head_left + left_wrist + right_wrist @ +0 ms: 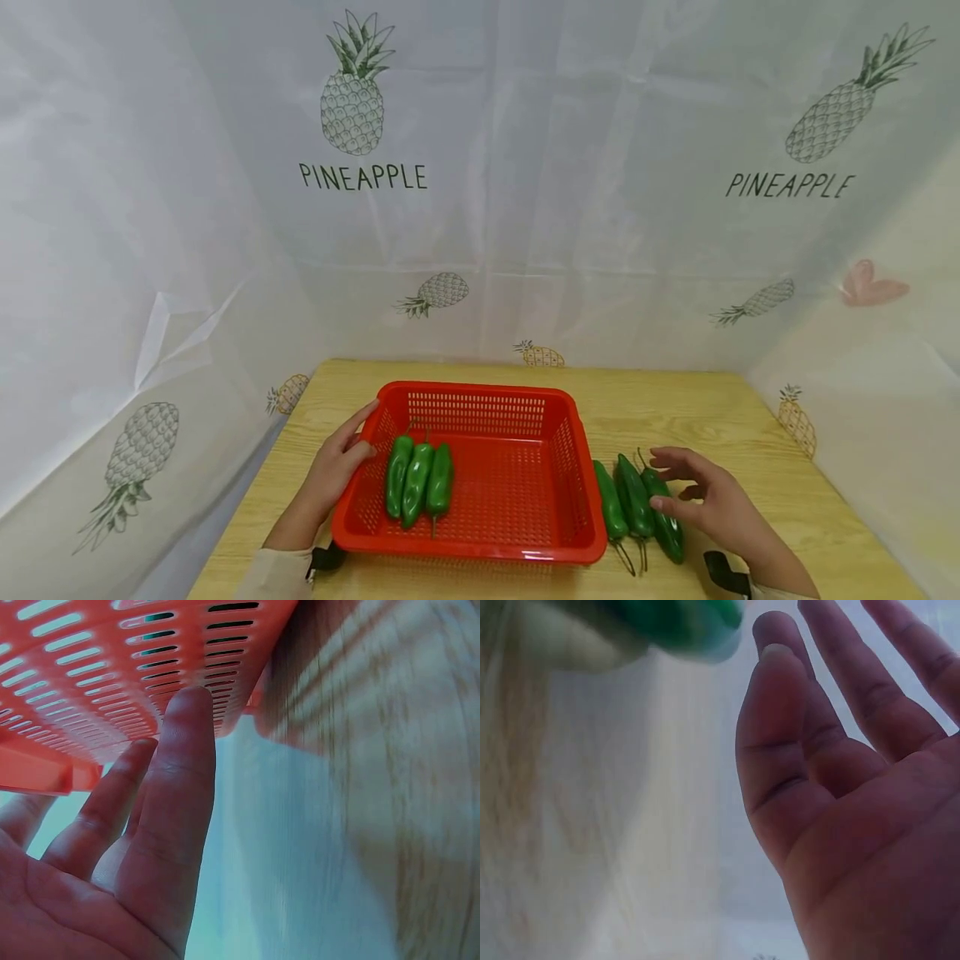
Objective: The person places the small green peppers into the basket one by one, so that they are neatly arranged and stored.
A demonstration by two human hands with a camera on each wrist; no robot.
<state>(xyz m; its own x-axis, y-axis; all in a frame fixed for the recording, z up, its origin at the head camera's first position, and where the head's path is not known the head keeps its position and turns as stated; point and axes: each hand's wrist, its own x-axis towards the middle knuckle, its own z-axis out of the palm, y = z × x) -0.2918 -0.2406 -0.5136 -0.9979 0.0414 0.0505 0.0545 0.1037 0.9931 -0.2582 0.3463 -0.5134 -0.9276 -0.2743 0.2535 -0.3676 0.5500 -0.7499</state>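
Observation:
A red perforated plastic basket (487,552) stands on the table with three green chili peppers (418,483) lying side by side against its left part. My left hand (333,471) is at the basket's left side. In the left wrist view its fairly straight thumb (184,772) and fingers reach up to the slotted outer wall (157,671). Three more green peppers lie on the table right of the basket. My right hand (708,496) hovers at the rightmost pepper (663,517), thumb and fingers apart. The right wrist view shows nothing in its palm (885,825).
The wooden table (645,400) is backed and flanked by white sheeting (570,208) printed with pineapples. The other two loose peppers, one in the middle (633,496) and one by the basket wall (611,504), lie nearly parallel with their stems toward me.

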